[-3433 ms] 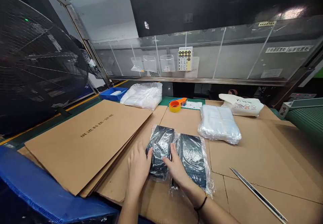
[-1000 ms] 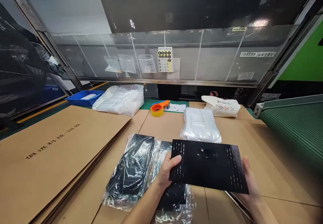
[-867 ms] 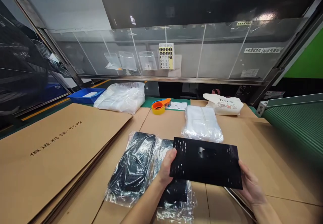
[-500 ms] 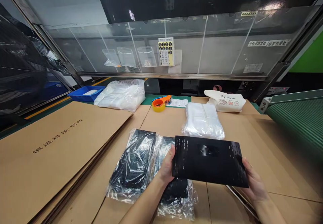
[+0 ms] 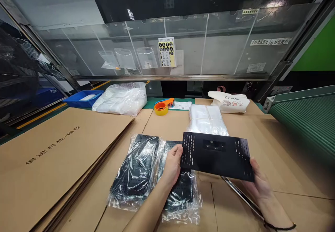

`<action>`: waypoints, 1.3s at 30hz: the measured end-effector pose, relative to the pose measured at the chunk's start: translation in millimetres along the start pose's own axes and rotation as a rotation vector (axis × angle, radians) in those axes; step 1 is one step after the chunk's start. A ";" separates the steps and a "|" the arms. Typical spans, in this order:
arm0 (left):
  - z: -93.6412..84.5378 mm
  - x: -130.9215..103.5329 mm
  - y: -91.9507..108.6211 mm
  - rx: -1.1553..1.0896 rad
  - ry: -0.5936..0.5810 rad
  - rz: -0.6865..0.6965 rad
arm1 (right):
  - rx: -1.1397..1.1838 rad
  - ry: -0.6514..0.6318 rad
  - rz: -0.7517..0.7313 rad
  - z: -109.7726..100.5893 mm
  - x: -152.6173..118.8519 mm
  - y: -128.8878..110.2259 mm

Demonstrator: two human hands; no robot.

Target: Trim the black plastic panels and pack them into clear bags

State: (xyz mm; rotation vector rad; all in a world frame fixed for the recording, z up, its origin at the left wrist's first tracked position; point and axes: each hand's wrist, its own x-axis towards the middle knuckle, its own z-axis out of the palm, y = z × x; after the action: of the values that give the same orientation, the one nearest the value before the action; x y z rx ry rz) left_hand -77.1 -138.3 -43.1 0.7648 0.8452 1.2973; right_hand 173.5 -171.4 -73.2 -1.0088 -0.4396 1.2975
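1. Above a cardboard-covered bench, a flat black panel [image 5: 214,169] is held up, tilted, between two bare hands. The left hand [image 5: 171,165] grasps its left end; the right hand [image 5: 258,185] supports the right end, thumb near the edge, fingers mostly hidden behind.

2. The main risk, as I judge it, is a slip: the panel looks smooth and is held only by its ends, so a loose right-hand grip could let that corner drop.

3. Below that corner lies a slim, shiny metal rod [image 5: 240,192]. If the panel fell on it, the hard edge might scratch the surface.

4. Just beside, partly behind the left forearm, are a left bagged panel [image 5: 138,169] and a right bagged panel [image 5: 184,193], both black. Their loose, crinkled clear film could snag on a lowered corner; whether the held panel touches it, I cannot tell.

5. The held panel is a thin rectangle, dark and faintly glossy, with rows of short slots at both ends and a shinier patch near its upper middle.

6. Beyond it rests a soft, banded stack of clear plastic bags [image 5: 206,117]; at left, stiff matte brown cardboard sheets [image 5: 60,137] with printed characters.
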 end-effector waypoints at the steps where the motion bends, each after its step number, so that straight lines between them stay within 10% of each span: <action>1: -0.5 1.1 -1.3 0.066 0.057 0.042 | -0.004 -0.022 -0.024 3.4 -0.8 -0.4; 7: -6.2 -0.9 -11.8 0.500 0.194 0.314 | -0.466 -0.178 -0.389 9.9 -4.2 4.4; 11: -9.0 -5.9 -17.7 0.361 0.122 0.327 | -0.831 -0.352 -0.956 8.4 -11.1 4.5; 14: -6.6 -11.0 -17.8 0.299 0.059 0.395 | -1.049 -0.236 -1.318 10.2 -18.0 4.5; 18: -3.6 -17.8 -19.6 0.381 0.049 0.568 | -1.104 -0.043 -1.344 12.4 -21.3 7.7; 39: -7.0 -18.2 -25.9 0.500 0.018 0.653 | -0.916 -0.140 -1.250 12.2 -19.1 0.7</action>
State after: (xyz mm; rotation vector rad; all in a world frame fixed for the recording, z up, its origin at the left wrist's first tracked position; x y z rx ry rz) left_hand -71.7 -159.4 -67.1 1.5156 0.9907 1.6799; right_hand 158.5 -184.8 -62.4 -1.0314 -1.5507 -0.0363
